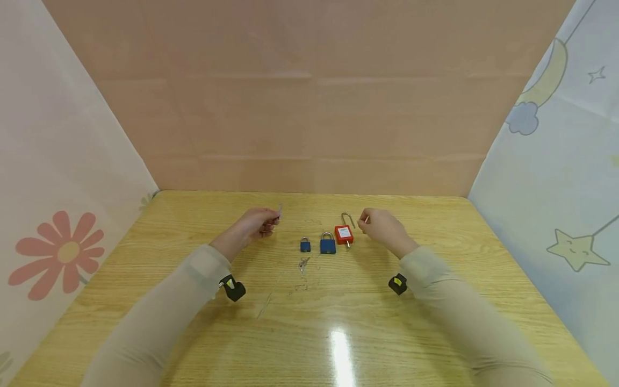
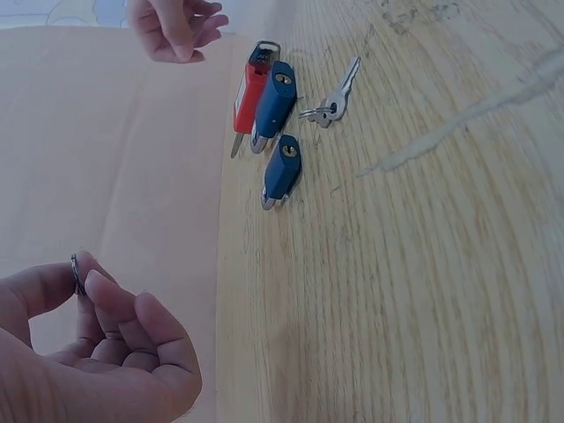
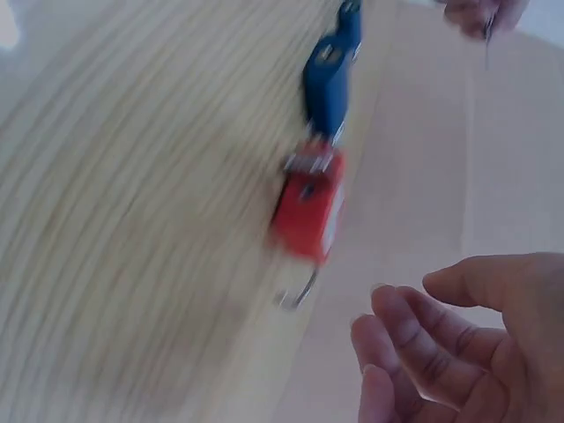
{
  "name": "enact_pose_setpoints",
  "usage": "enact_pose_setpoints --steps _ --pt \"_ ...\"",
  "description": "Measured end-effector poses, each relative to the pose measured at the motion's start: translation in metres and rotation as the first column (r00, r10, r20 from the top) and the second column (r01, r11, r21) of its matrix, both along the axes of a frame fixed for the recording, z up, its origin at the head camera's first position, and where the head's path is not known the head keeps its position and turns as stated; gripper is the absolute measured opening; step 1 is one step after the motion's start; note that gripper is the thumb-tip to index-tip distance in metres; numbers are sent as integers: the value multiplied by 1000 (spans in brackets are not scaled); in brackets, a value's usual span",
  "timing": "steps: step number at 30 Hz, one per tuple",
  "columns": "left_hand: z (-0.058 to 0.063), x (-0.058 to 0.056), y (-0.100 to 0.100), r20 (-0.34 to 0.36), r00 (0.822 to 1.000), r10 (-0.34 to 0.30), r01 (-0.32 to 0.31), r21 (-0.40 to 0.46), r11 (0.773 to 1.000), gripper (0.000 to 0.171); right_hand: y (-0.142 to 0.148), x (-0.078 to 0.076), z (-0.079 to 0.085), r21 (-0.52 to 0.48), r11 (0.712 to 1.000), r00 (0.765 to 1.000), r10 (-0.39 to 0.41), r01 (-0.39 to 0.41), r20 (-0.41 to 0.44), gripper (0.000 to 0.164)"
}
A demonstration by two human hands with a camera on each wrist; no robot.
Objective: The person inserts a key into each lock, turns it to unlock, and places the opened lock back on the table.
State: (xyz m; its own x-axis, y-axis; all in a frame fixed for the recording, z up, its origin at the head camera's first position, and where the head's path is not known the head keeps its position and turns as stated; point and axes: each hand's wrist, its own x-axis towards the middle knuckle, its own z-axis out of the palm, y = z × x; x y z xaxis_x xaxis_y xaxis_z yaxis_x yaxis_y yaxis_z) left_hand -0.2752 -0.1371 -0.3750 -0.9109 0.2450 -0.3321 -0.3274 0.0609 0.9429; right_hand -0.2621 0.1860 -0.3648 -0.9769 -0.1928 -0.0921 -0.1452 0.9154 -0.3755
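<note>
My left hand pinches a small thin metal key between thumb and forefinger, left of the padlocks; its shape is mostly hidden. On the right, my right hand hovers beside the red padlock, fingers loosely bent, thumb apart and nothing held. That padlock lies with its shackle swung open and a key in its bottom. Left of it lie a larger blue padlock and a smaller blue padlock, both with closed shackles.
A small bunch of keys lies in front of the small blue padlock. The wooden table bears whitish scuff marks. A pinkish backdrop stands behind, with patterned white panels at both sides.
</note>
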Motion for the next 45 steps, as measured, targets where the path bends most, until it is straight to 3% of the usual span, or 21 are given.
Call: enact_pose_setpoints --steps 4,9,12,17,21,28,31,36,39,45 --pt "0 1 1 4 1000 12 -12 -9 1000 16 -36 6 2 -5 998 998 65 -65 18 21" --pt "0 1 2 3 1000 -1 1 -18 1000 25 -70 12 -8 81 990 993 116 -114 -12 21" --pt "-1 1 4 6 1000 -8 8 -15 1000 24 -80 16 -17 205 973 989 122 -104 -78 26" --pt "0 2 7 0 1000 -25 25 -23 999 16 -91 22 -28 386 921 978 126 -54 -165 26" --pt "1 2 8 -7 1000 -27 27 -35 999 16 -99 23 -32 378 926 978 87 -10 -188 24" --pt "-1 1 8 -5 1000 -24 23 -56 998 23 -107 19 -39 333 942 991 7 38 -135 29" --pt "-1 1 9 -4 1000 -24 24 -53 998 24 -110 20 -39 380 924 982 24 49 -186 25" --pt "0 2 8 -6 1000 -29 28 -61 998 24 -113 26 -37 475 880 962 119 13 -246 24" --pt "0 2 8 -3 1000 -26 26 -71 997 23 -114 27 -37 478 879 964 135 -8 -231 20" --pt "1 2 7 -15 999 -31 30 -70 997 25 -115 27 -36 426 905 959 114 8 -260 19"
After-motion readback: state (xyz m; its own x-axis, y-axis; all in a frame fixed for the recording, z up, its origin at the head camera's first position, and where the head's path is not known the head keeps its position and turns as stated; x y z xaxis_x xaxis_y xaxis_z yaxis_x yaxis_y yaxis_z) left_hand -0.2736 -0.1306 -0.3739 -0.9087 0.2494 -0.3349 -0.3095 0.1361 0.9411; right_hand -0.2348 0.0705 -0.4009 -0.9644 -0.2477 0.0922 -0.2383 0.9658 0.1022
